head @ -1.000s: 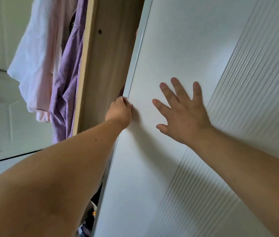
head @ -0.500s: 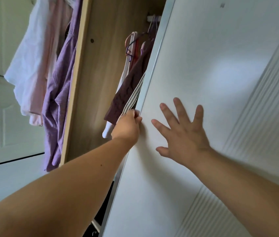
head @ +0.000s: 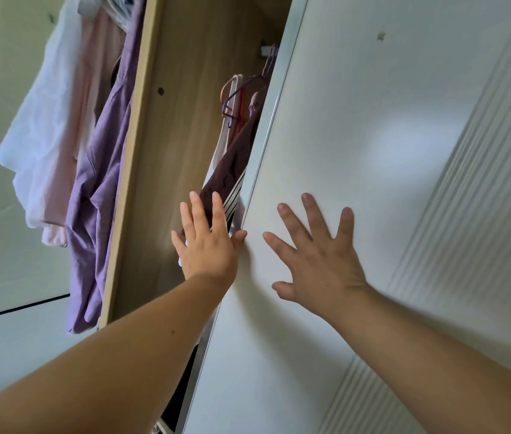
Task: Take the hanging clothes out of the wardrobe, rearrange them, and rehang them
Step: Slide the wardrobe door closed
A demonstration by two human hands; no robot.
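Left hand (head: 207,249), fingers straight, at hem of hanging clothes (head: 232,161); right hand (head: 316,258) spread flat on door (head: 373,151) hiding most garments

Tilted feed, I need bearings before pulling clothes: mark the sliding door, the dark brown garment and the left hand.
sliding door (head: 357,145): head view, on its flat white panel.
dark brown garment (head: 232,164): head view, middle of the cloth.
left hand (head: 208,250): head view, back of the hand.

Wardrobe (head: 185,145), wood-lined; white door (head: 357,151) partly open. Inside, on hangers (head: 231,101): white top (head: 220,145), maroon garment (head: 232,161), striped garment (head: 234,197), close against the door edge. Hanging outside its left edge: purple shirt (head: 97,183), pink garment (head: 71,136), white shirt (head: 35,130).
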